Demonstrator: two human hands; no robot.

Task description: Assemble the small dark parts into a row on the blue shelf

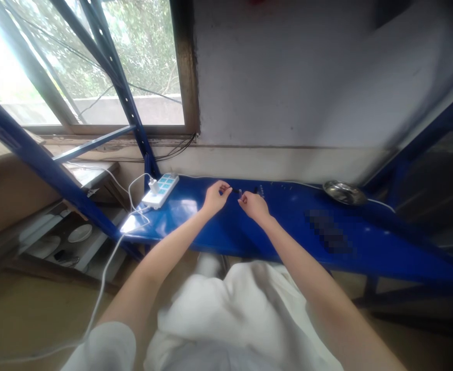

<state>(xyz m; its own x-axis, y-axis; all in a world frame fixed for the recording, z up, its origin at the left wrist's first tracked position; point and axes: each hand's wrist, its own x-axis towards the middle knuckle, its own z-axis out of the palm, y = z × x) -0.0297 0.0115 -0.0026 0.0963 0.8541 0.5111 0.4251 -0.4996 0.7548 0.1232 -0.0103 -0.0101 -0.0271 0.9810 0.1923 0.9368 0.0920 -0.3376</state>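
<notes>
Over the blue table (218, 232) my two hands meet, fingertips a short distance apart. My left hand (216, 197) is closed in a pinch on a small, thin dark piece (234, 190) that points toward the other hand. In the fingers of my right hand (254, 204), also pinched, is a small pale, partly clear piece (240, 193), close to the dark one's end. Whether the two pieces touch, I cannot tell. Just beyond my right hand lie several small clear pieces (261, 191) in a row, too small to name.
A white power strip (161, 190) with a plug and cable sits at the table's left end. Toward the right are a shiny metal dish (344, 192) and a blurred-out dark object (329, 231). Blue uprights (129, 103) frame the table; a wall and window stand behind.
</notes>
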